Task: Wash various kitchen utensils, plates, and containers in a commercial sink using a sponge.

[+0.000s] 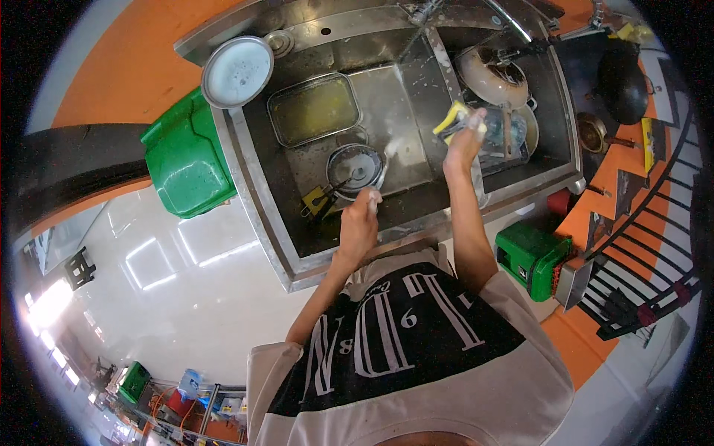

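My left hand (360,223) is closed around the end of a slim, pale, spoon-like utensil (389,159), which points up over the left basin of a steel sink (254,192). Its exact kind is blurred. In my right hand (466,146) is a yellow and dark scrubbing sponge (453,121), held above the divider between the two basins. Just beyond my left hand sits a round metal pan (341,161) with a ladle-like tool resting in it. Yellow-and-black handled items (316,203) lie beside that pan. Farther back is a rectangular wire-rimmed tray (315,108).
A round basin of sudsy liquid (239,72) rests on the sink's back left corner. Stacked cookware, including a stained pale pot (491,78), fills the right basin under a faucet (510,22). Green bins (187,161) flank the sink. A dark wok (623,83) stands at right.
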A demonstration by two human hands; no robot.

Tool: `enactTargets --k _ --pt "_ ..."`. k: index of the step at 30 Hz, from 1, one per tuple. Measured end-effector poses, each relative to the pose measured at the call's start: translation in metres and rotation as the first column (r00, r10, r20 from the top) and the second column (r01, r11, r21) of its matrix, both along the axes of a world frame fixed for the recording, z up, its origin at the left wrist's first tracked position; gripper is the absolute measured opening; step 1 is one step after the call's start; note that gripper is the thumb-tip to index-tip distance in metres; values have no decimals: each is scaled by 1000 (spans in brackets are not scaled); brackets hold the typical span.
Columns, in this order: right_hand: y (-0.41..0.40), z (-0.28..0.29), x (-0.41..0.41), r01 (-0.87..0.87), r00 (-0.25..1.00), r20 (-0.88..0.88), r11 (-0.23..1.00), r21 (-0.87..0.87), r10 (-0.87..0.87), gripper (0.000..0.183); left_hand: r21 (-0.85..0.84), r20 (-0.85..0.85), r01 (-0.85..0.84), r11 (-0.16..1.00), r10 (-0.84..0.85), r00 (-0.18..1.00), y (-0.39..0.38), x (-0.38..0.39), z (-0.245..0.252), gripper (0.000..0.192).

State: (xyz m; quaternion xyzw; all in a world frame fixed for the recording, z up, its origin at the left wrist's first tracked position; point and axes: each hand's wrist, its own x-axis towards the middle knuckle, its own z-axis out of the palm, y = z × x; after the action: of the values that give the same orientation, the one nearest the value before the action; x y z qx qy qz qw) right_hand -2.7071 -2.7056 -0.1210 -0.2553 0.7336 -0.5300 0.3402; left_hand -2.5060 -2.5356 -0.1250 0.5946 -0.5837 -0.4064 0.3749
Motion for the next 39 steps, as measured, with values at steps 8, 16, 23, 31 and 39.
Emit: enactTargets --k 8,16,23,31,39 --pt "85 1 70 -432 698 627 902 -18 347 53 463 -645 136 876 228 730 -29 -14 -19 27" --pt "72 19 73 -630 767 95 716 300 635 70 301 -785 356 884 18 619 -38 19 1 80" --pt "92 15 88 -740 663 -31 662 118 748 66 186 -419 50 981 33 907 -92 21 -15 23" --pt "97 14 50 -737 420 -194 458 498 887 46 325 -649 -119 938 313 693 -109 9 -28 21" --pt "91 35 -46 -677 508 -102 470 567 855 35 320 -677 130 938 131 724 -138 -9 -74 30"
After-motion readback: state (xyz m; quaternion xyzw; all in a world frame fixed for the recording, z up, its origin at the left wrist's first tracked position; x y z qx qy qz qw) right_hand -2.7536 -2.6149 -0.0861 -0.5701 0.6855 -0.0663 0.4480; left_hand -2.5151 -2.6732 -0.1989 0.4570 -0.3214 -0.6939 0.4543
